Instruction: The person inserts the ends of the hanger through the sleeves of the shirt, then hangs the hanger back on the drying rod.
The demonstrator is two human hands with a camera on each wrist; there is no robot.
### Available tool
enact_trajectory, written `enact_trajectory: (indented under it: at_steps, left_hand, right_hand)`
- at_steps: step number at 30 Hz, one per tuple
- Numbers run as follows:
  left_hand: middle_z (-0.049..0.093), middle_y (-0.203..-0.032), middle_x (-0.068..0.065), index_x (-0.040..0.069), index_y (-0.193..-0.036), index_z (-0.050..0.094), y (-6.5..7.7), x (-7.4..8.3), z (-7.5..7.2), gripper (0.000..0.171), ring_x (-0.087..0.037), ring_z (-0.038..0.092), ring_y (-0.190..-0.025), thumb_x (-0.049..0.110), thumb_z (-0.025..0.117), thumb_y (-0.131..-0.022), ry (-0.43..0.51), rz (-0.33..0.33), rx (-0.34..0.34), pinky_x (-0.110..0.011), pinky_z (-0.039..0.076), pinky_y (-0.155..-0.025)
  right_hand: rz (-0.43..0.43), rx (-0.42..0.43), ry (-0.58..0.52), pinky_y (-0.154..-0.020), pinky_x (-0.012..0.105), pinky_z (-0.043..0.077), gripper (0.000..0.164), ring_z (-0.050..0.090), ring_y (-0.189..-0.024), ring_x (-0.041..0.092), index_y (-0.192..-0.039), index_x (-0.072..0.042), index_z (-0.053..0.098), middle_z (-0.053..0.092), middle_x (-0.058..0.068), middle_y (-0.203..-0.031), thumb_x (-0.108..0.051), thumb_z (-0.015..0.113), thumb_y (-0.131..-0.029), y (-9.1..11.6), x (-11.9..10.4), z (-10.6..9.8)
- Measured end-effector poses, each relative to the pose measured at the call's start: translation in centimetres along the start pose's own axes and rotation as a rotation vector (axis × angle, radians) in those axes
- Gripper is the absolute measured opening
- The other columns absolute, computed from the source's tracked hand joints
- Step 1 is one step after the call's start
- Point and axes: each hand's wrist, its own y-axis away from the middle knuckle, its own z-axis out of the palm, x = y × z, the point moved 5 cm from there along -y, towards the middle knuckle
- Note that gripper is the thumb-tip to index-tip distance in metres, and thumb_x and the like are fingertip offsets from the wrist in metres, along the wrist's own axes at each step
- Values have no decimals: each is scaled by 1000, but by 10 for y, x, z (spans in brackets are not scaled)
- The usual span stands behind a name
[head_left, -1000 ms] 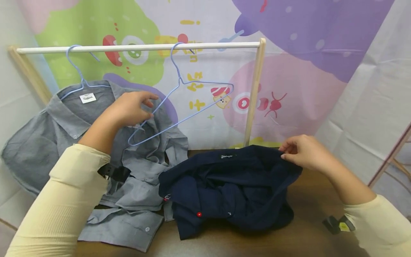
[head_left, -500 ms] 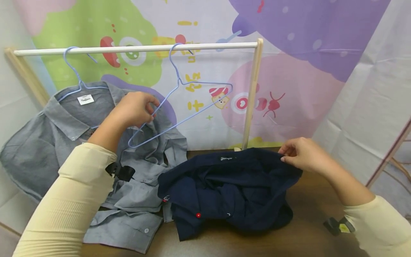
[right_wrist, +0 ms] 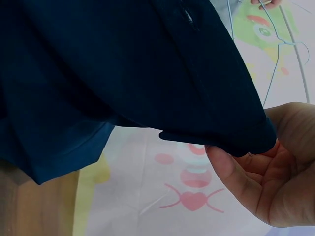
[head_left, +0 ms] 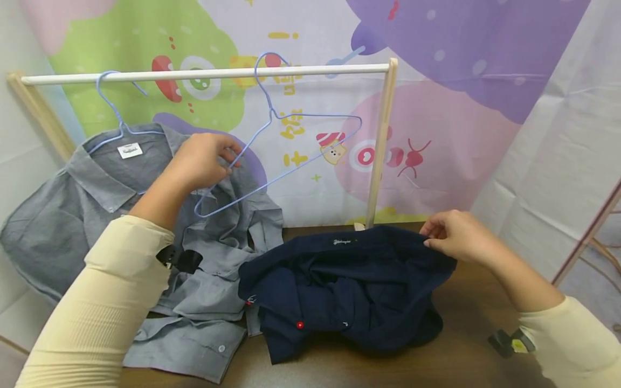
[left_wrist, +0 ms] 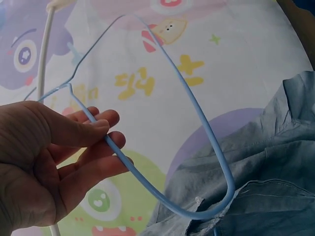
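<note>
My left hand (head_left: 206, 161) pinches one sloping arm of a light blue wire hanger (head_left: 271, 114) between thumb and fingers, as the left wrist view also shows on the hanger (left_wrist: 152, 191). The hanger's hook bends a little above the rail, and nothing hangs on its wire. On the right, my right hand (head_left: 458, 237) pinches the collar corner of a navy shirt (head_left: 368, 291), lifting that edge. The shirt lies bunched on the table, collar label showing and a red button at its front. In the right wrist view the navy cloth (right_wrist: 147, 64) hangs from thumb and fingers.
A grey shirt (head_left: 102, 205) hangs at the left on another blue hanger (head_left: 116, 116), its lower part spread on the wooden table (head_left: 310, 372). The white rail (head_left: 194, 74) runs between wooden posts. Behind stands a cartoon-printed curtain (head_left: 436, 140).
My left hand has raised the hanger slightly, and its hook has come up from resting on the rail. The right hand and navy shirt stay nearly where they were.
</note>
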Motion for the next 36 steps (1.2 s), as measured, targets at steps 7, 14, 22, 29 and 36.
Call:
enact_trajectory:
  at_steps: [7,14,22,29,36]
  left_hand:
    - [73,-101,-13,2,-114,66,1,2,-2,35,-31,64,-101,-7,60,-81,4,17,17,-35,45,-73]
    - [72,-102,-12,3,-116,66,2,4,-5,36,-29,65,-99,-6,59,-82,-10,12,72,-38,45,-76]
    - [71,-101,-16,2,-116,65,18,3,2,36,-32,67,-94,-8,57,-82,4,59,151,-37,45,-67]
    - [71,-102,-15,2,-114,65,36,-8,8,33,-33,70,-87,-9,58,-83,30,66,153,-34,43,-59]
    - [71,-99,-15,2,-110,66,55,-19,5,31,-29,69,-82,-11,60,-83,30,94,99,-32,42,-56]
  right_hand:
    - [-4,-3,3,-66,36,50,9,61,-69,14,-87,-4,71,67,-3,-74,-6,77,-80,-1,1,2]
    - [3,-13,-5,-65,35,50,9,60,-68,13,-87,-4,71,67,-4,-73,-6,77,-80,-1,2,4]
    - [8,-10,-18,-65,35,49,9,60,-68,12,-87,-4,72,67,-4,-74,-7,76,-80,0,3,5]
    - [6,-10,-14,-65,35,49,9,60,-68,12,-88,-4,72,67,-4,-75,-8,76,-81,2,4,6]
    - [3,-1,-43,-68,37,50,11,61,-71,15,-90,-2,72,68,-2,-77,-7,76,-81,1,8,7]
